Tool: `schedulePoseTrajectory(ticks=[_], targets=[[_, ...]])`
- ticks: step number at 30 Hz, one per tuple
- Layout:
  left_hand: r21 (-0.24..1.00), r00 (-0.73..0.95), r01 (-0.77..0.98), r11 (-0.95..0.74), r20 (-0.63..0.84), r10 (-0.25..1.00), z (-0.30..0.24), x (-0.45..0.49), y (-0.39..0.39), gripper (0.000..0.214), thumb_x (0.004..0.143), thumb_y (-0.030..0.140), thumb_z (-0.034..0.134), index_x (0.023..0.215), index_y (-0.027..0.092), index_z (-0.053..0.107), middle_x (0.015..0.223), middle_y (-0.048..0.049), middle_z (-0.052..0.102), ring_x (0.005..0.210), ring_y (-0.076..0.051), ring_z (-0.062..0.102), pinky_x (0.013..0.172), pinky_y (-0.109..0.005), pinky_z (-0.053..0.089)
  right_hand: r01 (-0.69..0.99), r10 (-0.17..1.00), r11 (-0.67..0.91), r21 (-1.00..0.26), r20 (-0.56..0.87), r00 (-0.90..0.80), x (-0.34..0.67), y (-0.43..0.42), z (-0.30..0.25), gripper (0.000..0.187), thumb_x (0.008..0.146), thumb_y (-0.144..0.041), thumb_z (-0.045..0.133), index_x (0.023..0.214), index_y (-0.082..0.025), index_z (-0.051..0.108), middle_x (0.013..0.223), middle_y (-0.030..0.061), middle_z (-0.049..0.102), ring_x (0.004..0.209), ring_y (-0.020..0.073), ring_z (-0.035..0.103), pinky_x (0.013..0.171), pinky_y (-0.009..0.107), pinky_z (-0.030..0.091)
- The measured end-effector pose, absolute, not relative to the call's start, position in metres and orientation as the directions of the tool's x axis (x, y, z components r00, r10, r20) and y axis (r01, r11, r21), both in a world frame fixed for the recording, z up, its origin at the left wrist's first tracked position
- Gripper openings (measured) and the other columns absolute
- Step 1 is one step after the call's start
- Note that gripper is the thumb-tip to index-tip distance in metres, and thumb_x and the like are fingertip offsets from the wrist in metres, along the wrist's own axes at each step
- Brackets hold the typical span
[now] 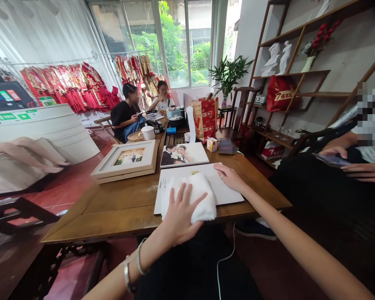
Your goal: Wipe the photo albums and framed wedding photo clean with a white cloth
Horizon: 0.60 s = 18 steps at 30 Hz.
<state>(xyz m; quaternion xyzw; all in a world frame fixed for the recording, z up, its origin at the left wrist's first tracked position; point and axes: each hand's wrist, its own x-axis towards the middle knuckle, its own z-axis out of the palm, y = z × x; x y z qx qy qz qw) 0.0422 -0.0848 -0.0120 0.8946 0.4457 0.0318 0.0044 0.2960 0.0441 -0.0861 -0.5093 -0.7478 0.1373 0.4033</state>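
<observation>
My left hand [183, 210] lies with fingers spread on a folded white cloth [203, 187]. Beneath the cloth is a white photo panel [228, 189] with small dark print near its left edge and a small gold patch near the top. The cloth covers much of the panel's left half. My right hand [228, 177], a ring on one finger, rests flat with its fingers on the panel's upper right edge. Just behind lies a wedding photo print [184, 154] of a couple. Left of it sits a light wooden picture frame [126, 160].
Farther back on the wooden table [118, 204] stand a white lidded cup [148, 132], a red paper bag [206, 118] and a small box [211, 144]. A person with a phone [331, 159] sits at right; two people sit beyond the table. A white cable [218, 266] hangs in front.
</observation>
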Motion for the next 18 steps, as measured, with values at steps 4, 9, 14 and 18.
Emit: schedulePoseTrajectory(ticks=[4, 9, 14, 18], targets=[[0.018, 0.585, 0.81, -0.586, 0.033, 0.81, -0.004, 0.048, -0.062, 0.066, 0.084, 0.043, 0.052, 0.144, 0.035, 0.027, 0.149, -0.0139, 0.028, 0.138, -0.042, 0.019, 0.104, -0.066, 0.019, 0.645, 0.876, 0.438, -0.626, 0.457, -0.151, 0.296, 0.044, -0.087, 0.035, 0.085, -0.015, 0.045, 0.112, -0.018, 0.067, 0.125, 0.01, 0.061, 0.122, 0.0229, 0.052, 0.109, 0.046, 0.034], [-0.003, 0.58, 0.815, -0.58, 0.035, 0.814, -0.003, 0.058, -0.01, 0.058, 0.088, 0.048, 0.042, 0.143, 0.032, 0.032, 0.145, -0.0146, 0.034, 0.135, -0.042, 0.025, 0.101, -0.066, 0.023, 0.619, 0.866, 0.459, -0.638, 0.475, -0.152, 0.297, 0.046, -0.09, 0.034, 0.084, -0.016, 0.047, 0.111, -0.022, 0.067, 0.125, 0.0074, 0.062, 0.121, 0.0221, 0.053, 0.11, 0.044, 0.034], [0.054, 0.585, 0.81, -0.584, -0.002, 0.811, -0.002, 0.075, 0.02, 0.055, 0.089, 0.054, 0.034, 0.139, 0.031, 0.038, 0.14, -0.0113, 0.042, 0.13, -0.041, 0.031, 0.098, -0.071, 0.023, 0.616, 0.863, 0.466, -0.636, 0.48, -0.157, 0.298, 0.046, -0.092, 0.035, 0.084, -0.016, 0.047, 0.111, -0.023, 0.067, 0.125, 0.0073, 0.062, 0.122, 0.0226, 0.052, 0.109, 0.045, 0.034], [0.039, 0.592, 0.806, -0.591, -0.024, 0.806, -0.002, 0.087, 0.023, 0.057, 0.088, 0.054, 0.035, 0.14, 0.031, 0.036, 0.145, -0.009, 0.037, 0.132, -0.042, 0.027, 0.1, -0.071, 0.017, 0.632, 0.863, 0.466, -0.62, 0.478, -0.167, 0.297, 0.045, -0.09, 0.036, 0.084, -0.017, 0.045, 0.113, -0.019, 0.066, 0.126, 0.0103, 0.061, 0.122, 0.0233, 0.052, 0.108, 0.043, 0.036]])
